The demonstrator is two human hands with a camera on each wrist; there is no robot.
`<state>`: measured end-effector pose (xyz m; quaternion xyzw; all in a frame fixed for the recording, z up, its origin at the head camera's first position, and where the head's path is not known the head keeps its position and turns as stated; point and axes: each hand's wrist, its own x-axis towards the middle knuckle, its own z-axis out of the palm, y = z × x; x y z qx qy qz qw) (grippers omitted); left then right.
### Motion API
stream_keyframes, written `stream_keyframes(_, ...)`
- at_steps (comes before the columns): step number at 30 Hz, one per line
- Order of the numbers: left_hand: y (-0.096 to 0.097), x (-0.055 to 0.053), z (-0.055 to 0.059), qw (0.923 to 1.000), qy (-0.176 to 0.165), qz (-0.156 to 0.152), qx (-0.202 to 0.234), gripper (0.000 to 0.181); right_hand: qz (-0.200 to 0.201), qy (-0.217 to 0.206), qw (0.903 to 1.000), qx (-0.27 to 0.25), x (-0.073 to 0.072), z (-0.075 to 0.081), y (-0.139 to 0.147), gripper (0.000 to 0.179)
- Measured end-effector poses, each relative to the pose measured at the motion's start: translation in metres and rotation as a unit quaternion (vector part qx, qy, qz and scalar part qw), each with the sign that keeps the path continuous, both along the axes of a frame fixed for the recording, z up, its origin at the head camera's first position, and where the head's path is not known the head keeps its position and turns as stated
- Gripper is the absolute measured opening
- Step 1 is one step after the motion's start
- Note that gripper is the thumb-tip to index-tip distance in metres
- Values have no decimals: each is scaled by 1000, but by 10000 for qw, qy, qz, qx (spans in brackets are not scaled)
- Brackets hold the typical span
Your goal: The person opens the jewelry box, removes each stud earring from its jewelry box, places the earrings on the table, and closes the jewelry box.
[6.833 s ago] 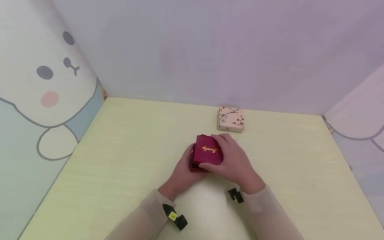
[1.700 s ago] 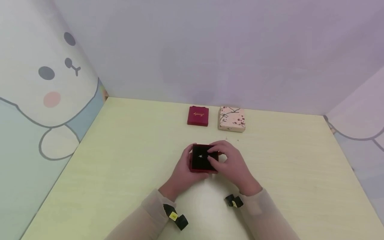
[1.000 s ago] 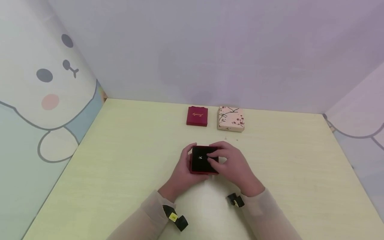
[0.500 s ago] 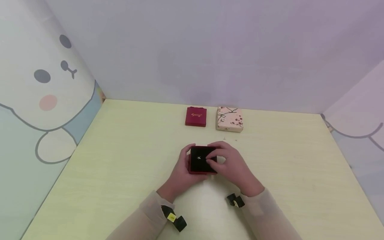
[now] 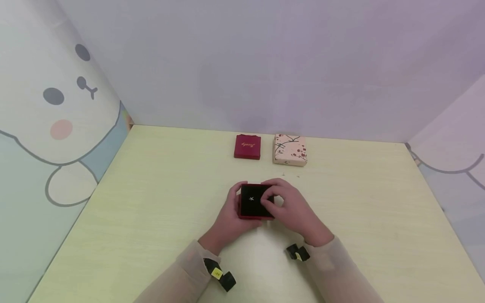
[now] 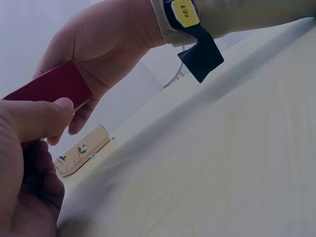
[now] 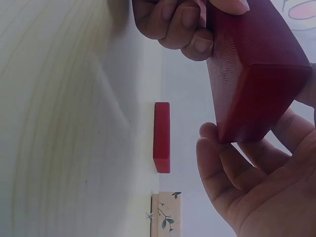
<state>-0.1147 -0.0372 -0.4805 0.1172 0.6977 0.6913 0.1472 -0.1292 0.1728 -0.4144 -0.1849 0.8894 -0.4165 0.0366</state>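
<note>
My left hand [image 5: 231,219] grips a dark red jewelry box base [image 7: 256,94], held above the table with its black insert [image 5: 250,210] facing up. A small silver star stud earring [image 5: 251,198] sits at the left of that insert. Over the insert's right half, my right hand [image 5: 289,206] has thumb and index fingertips pinched together where a second star earring was, which they now hide. Its other fingers lie along the box's far and right edges. At the back of the table lies the red lid [image 5: 247,147] with gold lettering.
A pink blossom-patterned box [image 5: 290,150] stands right of the lid, near the back wall. Two tiny star-shaped pieces, one a silver star [image 7: 149,216], lie on the table just in front of it. The pale wooden table [image 5: 163,181] runs to walls at the back and sides.
The lid has gone from the box to the back of the table, exposing the black insert. Lately my right thumb and index finger have come together over the right star earring, covering it.
</note>
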Motion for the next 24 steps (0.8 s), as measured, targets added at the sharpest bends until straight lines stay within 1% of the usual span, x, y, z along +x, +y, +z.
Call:
stream_keyframes(5,0,0,1,10000,-27,31,5,105,10,-22,9998,-194,0,-1,1,15)
stream_keyframes(12,0,1,1,9999,-96,82,-110,104,14,-209,9977,-637,0,0,4,15)
stream_keyframes(16,-1,1,2,9998,-80,93,-147,106,42,-173,9964,-832,-1,0,10,10)
stream_keyframes(20,0,1,3,9996,-102,116,-224,105,-52,-189,9926,-1198,-3,1,19,3)
stream_keyframes(24,0,0,2,9992,-128,134,-353,103,-285,-372,9858,-1610,-8,0,30,6)
